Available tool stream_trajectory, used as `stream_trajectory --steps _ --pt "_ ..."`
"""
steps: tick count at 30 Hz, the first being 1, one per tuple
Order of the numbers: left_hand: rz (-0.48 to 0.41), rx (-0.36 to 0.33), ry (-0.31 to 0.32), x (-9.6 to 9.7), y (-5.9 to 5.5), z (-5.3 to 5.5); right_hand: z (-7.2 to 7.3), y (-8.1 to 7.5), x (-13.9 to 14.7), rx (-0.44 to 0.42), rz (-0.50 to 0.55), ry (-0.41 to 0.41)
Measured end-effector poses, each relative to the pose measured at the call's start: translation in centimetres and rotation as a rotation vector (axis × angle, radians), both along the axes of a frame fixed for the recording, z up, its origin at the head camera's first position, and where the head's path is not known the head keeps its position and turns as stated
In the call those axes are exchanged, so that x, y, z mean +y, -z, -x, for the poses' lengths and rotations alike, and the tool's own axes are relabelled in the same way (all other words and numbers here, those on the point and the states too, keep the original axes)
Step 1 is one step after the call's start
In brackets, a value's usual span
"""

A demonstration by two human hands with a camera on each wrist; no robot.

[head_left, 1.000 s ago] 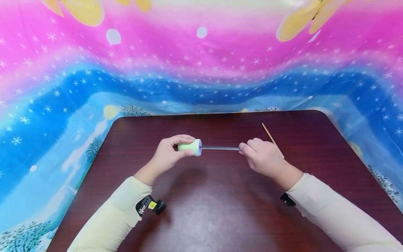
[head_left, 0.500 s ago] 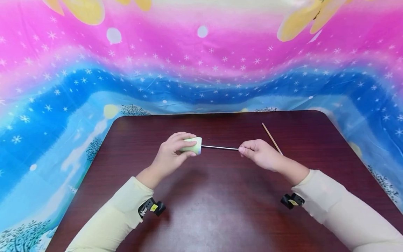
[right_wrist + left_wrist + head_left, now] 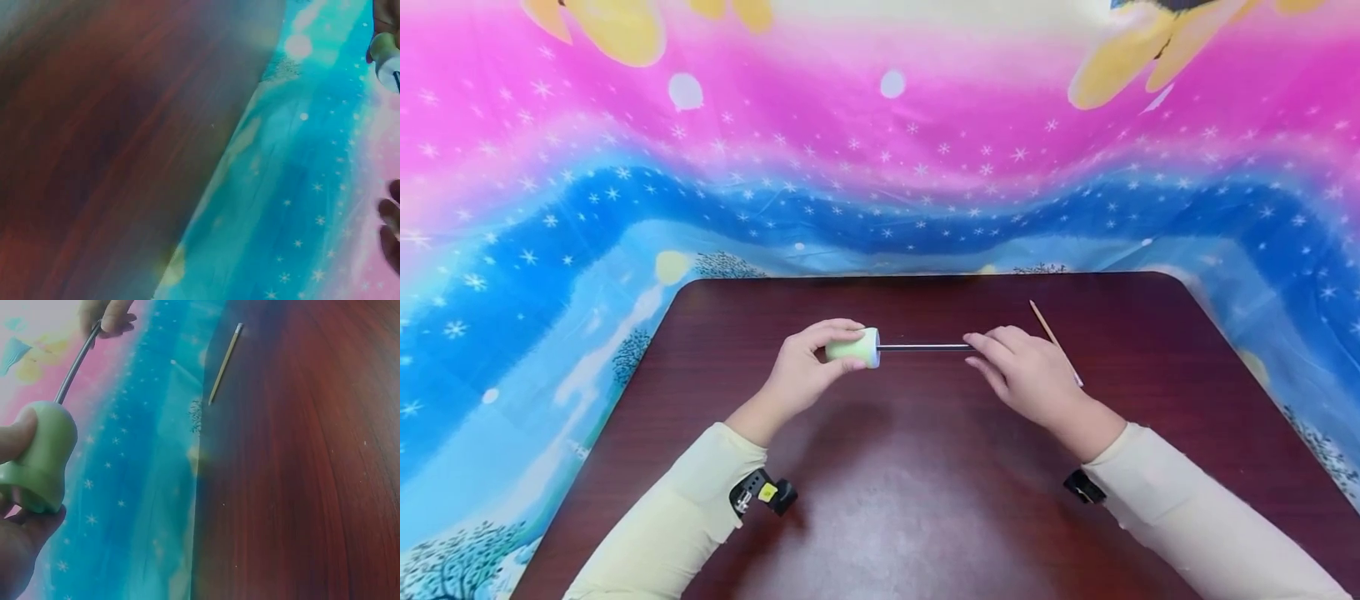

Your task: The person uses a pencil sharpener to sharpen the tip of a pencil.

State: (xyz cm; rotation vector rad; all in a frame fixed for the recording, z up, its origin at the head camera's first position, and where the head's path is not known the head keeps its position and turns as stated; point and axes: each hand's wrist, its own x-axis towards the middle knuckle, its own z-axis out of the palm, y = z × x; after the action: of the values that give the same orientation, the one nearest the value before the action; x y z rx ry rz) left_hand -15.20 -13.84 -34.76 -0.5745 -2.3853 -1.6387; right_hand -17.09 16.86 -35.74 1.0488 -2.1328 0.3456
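Note:
My left hand [image 3: 801,367] grips a light green, waisted cylinder with a white end face, which looks like a pencil sharpener [image 3: 852,348], fingers above and thumb below. Out of that white end runs a thin, shiny dark rod, which looks like a pencil [image 3: 923,347]; its inner end is hidden inside. At the rod's far end, my right hand [image 3: 1030,371] holds it between thumb and fingers. Both are raised off the table, the rod about level in the head view. In the right wrist view, only part of the right hand's fingers [image 3: 390,231] shows.
A wooden pencil [image 3: 1055,340] with a white end lies on the dark red-brown table [image 3: 880,517], just behind the right hand. A colourful printed cloth [image 3: 880,200] hangs around the table's back and sides. Each wrist carries a small black camera mount [image 3: 763,492].
My right hand turned thumb-up on the rod about half a second ago, and now its back faces up again. The left hand keeps its hold, tilting the green cylinder slightly.

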Motion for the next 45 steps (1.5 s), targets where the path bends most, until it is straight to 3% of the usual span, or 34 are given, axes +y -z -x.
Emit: stream_trajectory --steps 2,4,8,13,16,21,29,33,35,37,39,41,43,45 --pt "-0.01 -0.04 0.012 0.0 -0.1 0.0 0.2 0.4 -0.2 0.142 0.031 -0.025" --pt "-0.005 -0.057 0.03 0.0 -0.2 -0.1 0.3 0.6 -0.3 0.232 0.045 -0.041" --pt "0.036 -0.024 0.063 0.0 -0.3 -0.2 0.5 0.7 -0.1 0.311 0.041 -0.069" --pt "0.083 0.118 0.096 -0.1 -0.3 -0.3 0.5 0.6 0.1 0.322 0.034 -0.107" --pt "0.105 0.241 0.103 0.0 -0.1 -0.4 0.2 0.3 0.1 0.272 0.026 -0.108" --pt "0.146 0.416 0.104 0.1 0.1 -0.3 -0.5 -0.4 0.2 0.037 -0.005 -0.078" --pt "0.188 0.648 0.103 0.1 0.5 0.0 -0.8 -1.4 0.3 -0.501 0.051 -0.097" --pt "0.205 0.776 0.109 0.2 0.6 0.2 -0.4 -2.1 0.4 -0.858 0.093 -0.084" --pt "0.22 0.824 0.117 0.2 0.7 0.3 -0.1 -2.5 0.5 -1.11 0.147 -0.118" --pt "0.235 0.854 0.123 0.2 0.9 0.3 0.2 -2.8 0.7 -1.337 0.208 -0.154" --pt "0.241 0.861 0.121 0.3 1.0 0.3 0.5 -2.9 0.8 -1.48 0.246 -0.161" --pt "0.233 0.834 0.11 0.3 1.2 0.3 0.7 -3.0 0.8 -1.513 0.231 -0.143" --pt "0.217 0.776 0.095 0.4 1.3 0.3 0.7 -3.0 0.8 -1.417 0.158 -0.094" --pt "0.194 0.688 0.074 0.4 1.3 0.2 0.7 -2.8 0.7 -1.245 0.074 -0.031"
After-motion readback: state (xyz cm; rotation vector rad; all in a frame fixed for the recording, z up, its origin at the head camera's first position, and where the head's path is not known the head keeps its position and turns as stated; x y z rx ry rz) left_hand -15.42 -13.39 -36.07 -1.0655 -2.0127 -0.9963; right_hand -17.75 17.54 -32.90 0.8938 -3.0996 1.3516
